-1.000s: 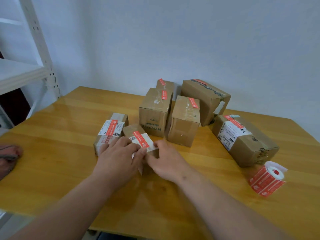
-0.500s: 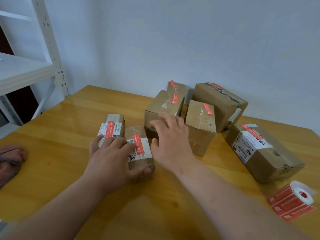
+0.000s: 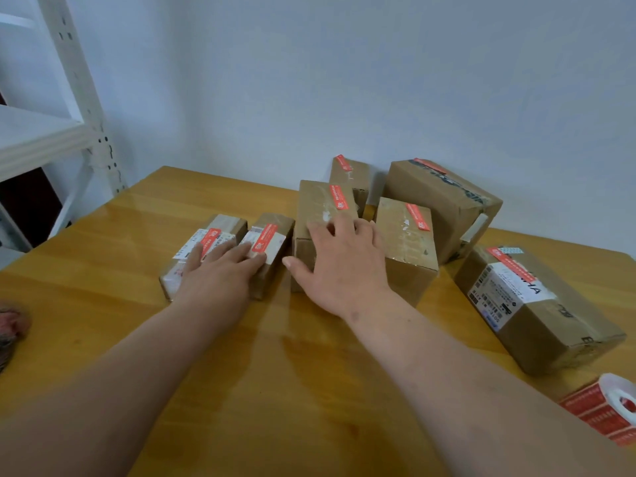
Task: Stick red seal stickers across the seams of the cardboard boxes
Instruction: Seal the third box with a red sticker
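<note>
Several cardboard boxes stand on the wooden table [image 3: 103,277], each with a red seal sticker on top. My left hand [image 3: 220,273] lies flat with straight fingers across two small boxes, the left one [image 3: 220,228] and the one beside it [image 3: 272,242] with a red sticker [image 3: 264,237]. My right hand [image 3: 340,266] reaches with spread fingers onto the near top edge of an upright box [image 3: 320,208]; its thumb sticks out to the left. The roll of red seal stickers [image 3: 612,411] lies at the right edge.
More sealed boxes stand behind and right: one [image 3: 406,242] by my right hand, a tall one [image 3: 351,173] at the wall, a big tilted one [image 3: 444,197], and a long labelled one [image 3: 537,304]. A white shelf rack [image 3: 69,132] stands left. A reddish cloth [image 3: 10,325] lies at the left edge.
My left hand slid the small stickered box away, up beside the other small box. My right hand let go of it and moved forward onto the upright box.
</note>
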{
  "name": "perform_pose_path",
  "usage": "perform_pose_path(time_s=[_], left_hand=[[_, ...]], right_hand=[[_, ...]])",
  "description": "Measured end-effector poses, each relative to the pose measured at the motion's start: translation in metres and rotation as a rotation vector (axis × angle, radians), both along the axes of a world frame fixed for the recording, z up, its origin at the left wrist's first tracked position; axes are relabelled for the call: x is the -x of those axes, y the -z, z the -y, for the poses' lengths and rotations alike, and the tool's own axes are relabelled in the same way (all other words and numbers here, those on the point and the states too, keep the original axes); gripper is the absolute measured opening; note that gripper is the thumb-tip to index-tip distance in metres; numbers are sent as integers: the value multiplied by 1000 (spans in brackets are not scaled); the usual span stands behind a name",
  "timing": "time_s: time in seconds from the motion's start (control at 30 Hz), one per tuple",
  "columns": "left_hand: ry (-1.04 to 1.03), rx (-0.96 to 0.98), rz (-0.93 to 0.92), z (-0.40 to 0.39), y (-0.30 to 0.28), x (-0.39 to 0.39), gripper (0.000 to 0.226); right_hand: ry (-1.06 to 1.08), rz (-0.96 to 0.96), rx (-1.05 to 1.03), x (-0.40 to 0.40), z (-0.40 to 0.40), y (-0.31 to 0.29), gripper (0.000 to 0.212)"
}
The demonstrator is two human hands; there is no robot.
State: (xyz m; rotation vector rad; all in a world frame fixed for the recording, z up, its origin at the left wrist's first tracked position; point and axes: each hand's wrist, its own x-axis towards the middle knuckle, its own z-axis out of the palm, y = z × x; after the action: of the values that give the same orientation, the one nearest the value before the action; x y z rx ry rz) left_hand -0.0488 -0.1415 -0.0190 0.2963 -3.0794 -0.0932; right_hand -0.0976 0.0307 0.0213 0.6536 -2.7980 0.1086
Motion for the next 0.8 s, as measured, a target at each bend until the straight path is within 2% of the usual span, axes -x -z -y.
perform_pose_path(time_s=[0.1, 0.23, 0.47, 0.6, 0.73, 0.8], left_hand=[[-29, -56, -104, -10, -5, 11, 65], [-43, -249, -261, -21, -10, 10, 53], [-39, -479, -351, -32, -24, -3, 42], [-32, -546, -383, -48, -38, -18, 45], [-11, -600, -287, -69, -48, -34, 48], [-1, -626, -253, -78, -51, -42, 48]], right_hand=[[16, -30, 31, 1, 1, 1, 59], [-14, -59, 81, -7, -3, 1, 45], [-94, 8, 97, -39, -29, -9, 45], [-150, 163, 62, -53, -63, -14, 53], [-179, 264, 66, -64, -99, -26, 47], [-174, 290, 89, -69, -115, -32, 37]])
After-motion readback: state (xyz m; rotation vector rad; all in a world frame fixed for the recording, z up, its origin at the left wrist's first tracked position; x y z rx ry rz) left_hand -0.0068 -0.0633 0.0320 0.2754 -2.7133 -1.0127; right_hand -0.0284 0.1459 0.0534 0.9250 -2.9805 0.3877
